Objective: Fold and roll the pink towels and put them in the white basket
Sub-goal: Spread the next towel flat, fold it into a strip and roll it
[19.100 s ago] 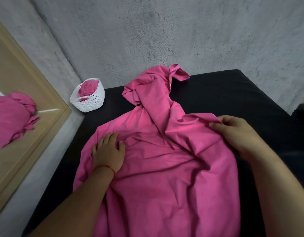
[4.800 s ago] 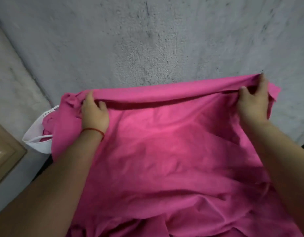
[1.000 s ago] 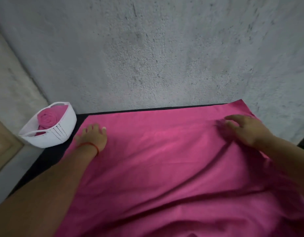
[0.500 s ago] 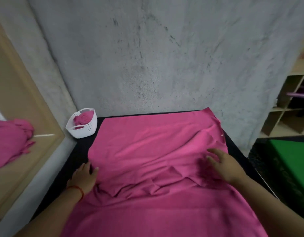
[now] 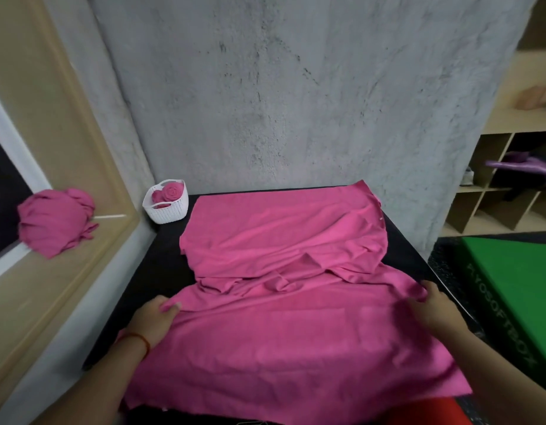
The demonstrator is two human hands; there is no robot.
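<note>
A person works a large pink towel [image 5: 296, 332] spread across a black tabletop [image 5: 161, 265] set against a rough grey wall [image 5: 280, 102]. The towel's far half lies flat toward the wall, its middle is bunched in loose creases, and its near half reaches the tabletop's front edge. The left hand [image 5: 153, 320], a red thread [image 5: 139, 338] at the wrist, has its grip closed on the towel's left edge, cloth pinched between thumb and fingers. The right hand [image 5: 437, 308] grasps the right edge level with it, fingers curled into the fabric. A white basket [image 5: 170, 211] stands at the far left corner of the tabletop, just beside the towel's far corner, with a rolled towel [image 5: 172, 191] on end inside it. A crumpled pink bundle [image 5: 53, 220] shows within a pale wooden frame [image 5: 81, 167] on the left wall. At right are open wooden shelves [image 5: 495, 204] and a green box [image 5: 517, 280].
</note>
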